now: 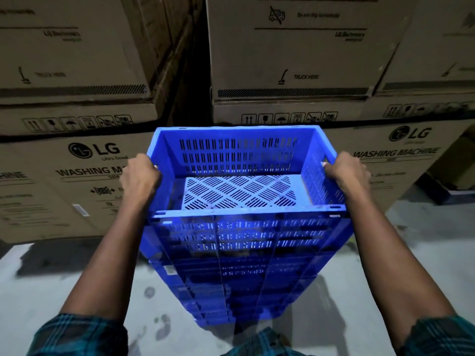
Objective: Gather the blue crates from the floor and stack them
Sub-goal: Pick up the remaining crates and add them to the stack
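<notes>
Left hand [138, 176]: fingers were curled over the left rim of the top blue crate [241, 173], clamped on it, with the knuckles facing the camera. The fingertips were hidden inside the wall.

Right hand [345, 173]: fingers were likewise wrapped over the right rim of the same crate, clamped on it; one fingertip showed at the rim edge.

Both forearms reached forward on either side of the crate, with checked teal sleeves [77, 335] rolled back near the elbows.

The top crate was open and empty. Its slotted floor and slotted far wall were visible, and it was held roughly level. It sat at the top of a stack of blue crates [239, 278] that ran down to the grey floor [64, 278] directly in front of the person. I could not tell whether the held crate was fully seated on the one beneath it or just above it. The lower crates were in shadow, and I could not count them.

Behind the stack were tall cardboard cartons [295, 47] printed with "LG" and "WASHING MACHINE", stacked two high and forming a wall. A dark gap [195, 60] lay between the left and middle columns. The floor showed dark smudges and footprints [162, 322] near the stack base.
</notes>
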The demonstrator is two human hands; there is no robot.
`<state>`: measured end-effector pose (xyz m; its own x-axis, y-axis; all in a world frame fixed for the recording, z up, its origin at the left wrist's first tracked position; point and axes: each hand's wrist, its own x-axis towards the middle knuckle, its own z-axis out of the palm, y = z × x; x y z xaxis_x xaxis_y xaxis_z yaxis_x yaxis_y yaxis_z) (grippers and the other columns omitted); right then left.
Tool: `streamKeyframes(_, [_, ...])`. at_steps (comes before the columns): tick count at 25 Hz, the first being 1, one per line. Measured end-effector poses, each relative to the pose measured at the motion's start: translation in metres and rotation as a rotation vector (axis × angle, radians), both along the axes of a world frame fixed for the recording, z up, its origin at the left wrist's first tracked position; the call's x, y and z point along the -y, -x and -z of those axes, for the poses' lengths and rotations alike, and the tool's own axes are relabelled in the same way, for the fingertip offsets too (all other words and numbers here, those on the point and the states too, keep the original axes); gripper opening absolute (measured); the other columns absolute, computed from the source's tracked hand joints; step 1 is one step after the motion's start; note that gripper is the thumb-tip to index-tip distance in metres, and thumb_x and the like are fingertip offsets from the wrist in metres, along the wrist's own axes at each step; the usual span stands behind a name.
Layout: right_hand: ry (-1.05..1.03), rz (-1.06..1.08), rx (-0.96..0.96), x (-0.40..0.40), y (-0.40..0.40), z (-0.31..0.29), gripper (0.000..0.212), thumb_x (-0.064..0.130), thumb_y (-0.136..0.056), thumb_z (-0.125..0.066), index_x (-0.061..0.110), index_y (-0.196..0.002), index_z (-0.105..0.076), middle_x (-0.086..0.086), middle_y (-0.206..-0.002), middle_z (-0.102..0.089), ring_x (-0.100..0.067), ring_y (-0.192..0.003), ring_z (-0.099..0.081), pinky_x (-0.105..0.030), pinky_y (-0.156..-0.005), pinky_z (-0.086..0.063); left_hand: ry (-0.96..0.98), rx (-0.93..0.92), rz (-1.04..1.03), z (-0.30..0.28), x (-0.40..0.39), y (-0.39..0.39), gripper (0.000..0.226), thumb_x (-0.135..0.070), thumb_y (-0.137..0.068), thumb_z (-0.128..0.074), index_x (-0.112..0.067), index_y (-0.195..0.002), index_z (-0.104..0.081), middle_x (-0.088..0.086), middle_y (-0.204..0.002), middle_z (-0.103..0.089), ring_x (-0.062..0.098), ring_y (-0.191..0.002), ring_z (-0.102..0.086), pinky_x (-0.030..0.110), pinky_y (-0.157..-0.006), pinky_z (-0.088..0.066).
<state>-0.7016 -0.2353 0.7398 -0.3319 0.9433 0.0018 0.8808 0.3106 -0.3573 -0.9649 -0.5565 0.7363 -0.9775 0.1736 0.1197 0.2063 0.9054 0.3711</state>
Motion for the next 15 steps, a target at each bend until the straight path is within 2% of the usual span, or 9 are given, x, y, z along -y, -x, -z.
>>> streamKeyframes(8, [-0.004, 0.006, -0.03, 0.01, -0.007, 0.001, 0.05, 0.047, -0.092, -0.059, 0.009, -0.123, -0.052, -0.022, -0.124, -0.06, -0.041, -0.115, -0.056, -0.044, -0.091, -0.041, 0.035, 0.045, -0.031, 0.003, -0.002, 0.004, 0.043, -0.031, -0.094, -0.06, 0.0, -0.123, -0.056, 0.024, -0.124, -0.06, 0.042, -0.115, -0.058, 0.045, -0.091, -0.047])
streamKeyframes(11, [-0.037, -0.017, 0.014, 0.024, -0.01, 0.004, 0.058, 0.05, -0.09, -0.06, 0.01, -0.13, -0.047, -0.023, -0.128, -0.057, -0.041, -0.118, -0.055, -0.046, -0.095, -0.042, 0.143, -0.058, -0.029, 0.005, -0.002, 0.005, 0.05, -0.037, -0.092, -0.062, -0.002, -0.127, -0.053, 0.023, -0.13, -0.053, 0.042, -0.121, -0.049, 0.048, -0.098, -0.039])
streamKeyframes(13, [-0.068, -0.06, 0.099, 0.041, -0.01, 0.011, 0.067, 0.054, -0.088, -0.06, 0.014, -0.139, -0.042, -0.024, -0.138, -0.047, -0.043, -0.126, -0.047, -0.05, -0.103, -0.036, 0.179, -0.13, -0.017, 0.003, -0.003, 0.0, 0.051, -0.039, -0.09, -0.063, -0.004, -0.126, -0.054, 0.023, -0.131, -0.051, 0.042, -0.121, -0.046, 0.05, -0.1, -0.035])
streamKeyframes(15, [-0.111, -0.114, 0.156, 0.059, -0.013, 0.014, 0.071, 0.059, -0.089, -0.055, 0.018, -0.144, -0.04, -0.024, -0.15, -0.035, -0.046, -0.138, -0.032, -0.056, -0.112, -0.026, 0.135, -0.149, 0.049, 0.001, -0.006, -0.012, 0.051, -0.042, -0.09, -0.063, -0.007, -0.127, -0.056, 0.022, -0.131, -0.051, 0.042, -0.121, -0.045, 0.052, -0.101, -0.034])
